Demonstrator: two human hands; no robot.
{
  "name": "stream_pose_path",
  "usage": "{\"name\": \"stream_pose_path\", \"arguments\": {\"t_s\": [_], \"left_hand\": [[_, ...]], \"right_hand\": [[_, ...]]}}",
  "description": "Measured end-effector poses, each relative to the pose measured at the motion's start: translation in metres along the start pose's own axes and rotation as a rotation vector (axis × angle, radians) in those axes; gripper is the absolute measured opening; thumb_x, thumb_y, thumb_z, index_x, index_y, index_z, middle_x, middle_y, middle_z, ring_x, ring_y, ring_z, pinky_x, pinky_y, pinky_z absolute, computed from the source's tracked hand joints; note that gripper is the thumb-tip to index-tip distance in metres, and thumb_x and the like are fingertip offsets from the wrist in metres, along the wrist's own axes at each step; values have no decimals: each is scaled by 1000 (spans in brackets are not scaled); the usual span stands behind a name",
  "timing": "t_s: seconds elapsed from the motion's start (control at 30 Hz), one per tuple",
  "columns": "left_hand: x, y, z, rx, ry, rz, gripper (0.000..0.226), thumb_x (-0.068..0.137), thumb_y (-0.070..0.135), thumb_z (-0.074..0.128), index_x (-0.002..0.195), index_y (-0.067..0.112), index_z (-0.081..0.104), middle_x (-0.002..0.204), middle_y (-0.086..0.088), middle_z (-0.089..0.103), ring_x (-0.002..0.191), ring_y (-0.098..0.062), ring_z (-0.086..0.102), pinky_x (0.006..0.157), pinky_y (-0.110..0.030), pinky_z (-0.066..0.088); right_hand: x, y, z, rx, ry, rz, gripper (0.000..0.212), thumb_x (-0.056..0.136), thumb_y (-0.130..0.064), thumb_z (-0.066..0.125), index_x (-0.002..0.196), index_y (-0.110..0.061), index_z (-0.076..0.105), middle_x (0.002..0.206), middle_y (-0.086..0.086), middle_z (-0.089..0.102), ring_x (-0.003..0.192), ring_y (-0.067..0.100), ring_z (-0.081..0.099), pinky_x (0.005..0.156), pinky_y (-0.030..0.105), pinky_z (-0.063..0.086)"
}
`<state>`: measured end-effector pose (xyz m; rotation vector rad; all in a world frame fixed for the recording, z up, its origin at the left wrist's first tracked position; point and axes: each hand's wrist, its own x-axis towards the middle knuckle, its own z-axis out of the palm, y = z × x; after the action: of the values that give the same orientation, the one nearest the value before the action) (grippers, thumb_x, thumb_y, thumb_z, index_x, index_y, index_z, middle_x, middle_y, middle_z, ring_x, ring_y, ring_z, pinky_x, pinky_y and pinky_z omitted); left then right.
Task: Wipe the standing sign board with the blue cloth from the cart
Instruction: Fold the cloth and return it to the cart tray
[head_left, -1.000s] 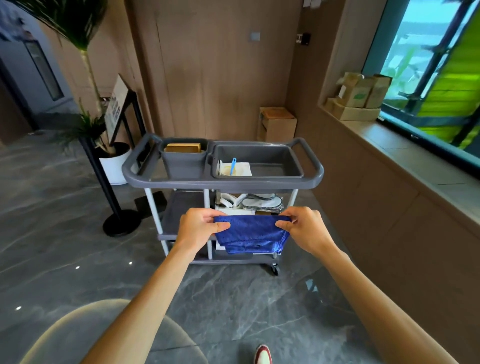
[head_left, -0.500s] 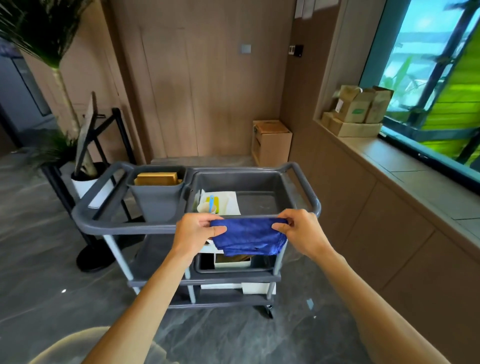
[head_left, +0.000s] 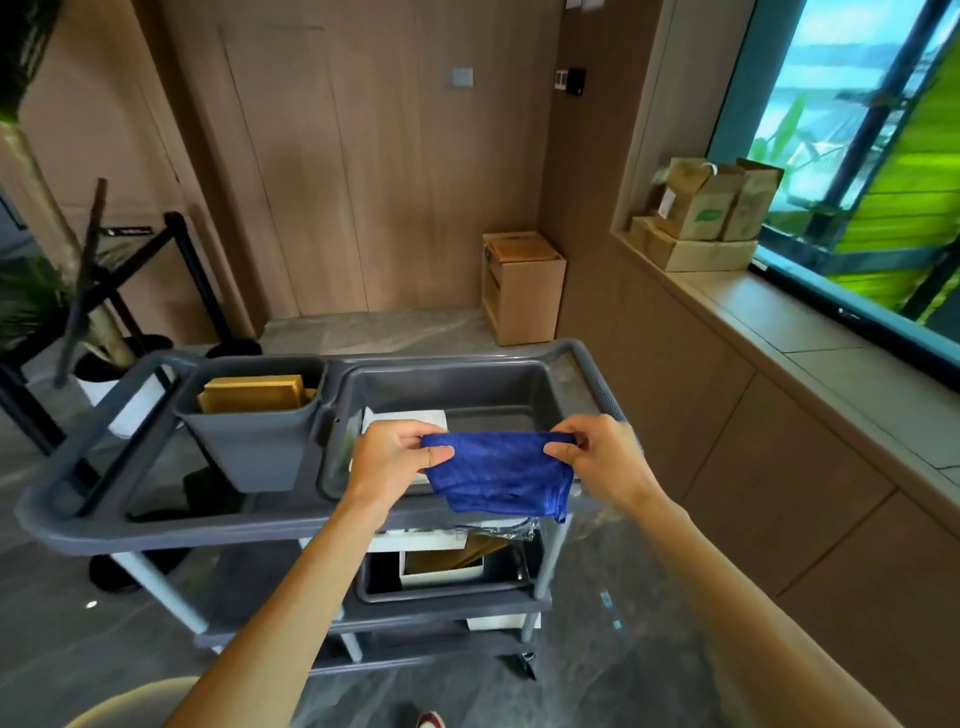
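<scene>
A blue cloth (head_left: 498, 475) hangs folded between my two hands over the front edge of the grey cart (head_left: 171, 525). My left hand (head_left: 392, 460) pinches its left top corner. My right hand (head_left: 597, 457) pinches its right top corner. The standing sign board (head_left: 83, 280) leans on a black frame at the far left, seen edge-on, beyond the cart's left end.
The cart's top holds a grey bin (head_left: 249, 431) with brown blocks and a tray (head_left: 467, 384) with white paper. A potted plant (head_left: 111, 358) stands by the sign. A cardboard box (head_left: 522, 286) sits by the wooden wall, paper bags (head_left: 717, 208) on the right ledge.
I have come closer to the cart, which now fills the lower middle of the view. My hands keep the cloth stretched between them, now over the cart's top tray.
</scene>
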<state>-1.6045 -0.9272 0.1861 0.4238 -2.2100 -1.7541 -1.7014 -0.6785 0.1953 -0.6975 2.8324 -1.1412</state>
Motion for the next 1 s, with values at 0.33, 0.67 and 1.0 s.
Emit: {"name": "stream_pose_path", "arguments": {"t_s": [0.33,0.67,1.0], "left_hand": [[151,-13,-11,-86,-22,-24,30,79,-9,77,83,20,77,72,5,78,73,-19,71,69,-28,57],[238,-42,21,-85,-34,-21,37,81,-7,76,81,30,74,76,11,77,72,-4,70,70,-21,56],[288,-76,72,-173,-29,-159,35,87,-6,70,88,29,75,95,-2,77,93,-23,72,73,-35,57]], "right_hand": [[139,-6,13,-38,38,-14,7,90,-24,74,91,-18,77,77,-9,71,73,2,64,65,10,48],[204,32,36,169,43,148,7,91,-20,73,97,-20,76,85,-4,76,79,7,69,68,10,51],[270,103,48,379,-108,219,14,94,-15,68,94,-29,72,92,2,75,89,25,72,81,43,61]]}}
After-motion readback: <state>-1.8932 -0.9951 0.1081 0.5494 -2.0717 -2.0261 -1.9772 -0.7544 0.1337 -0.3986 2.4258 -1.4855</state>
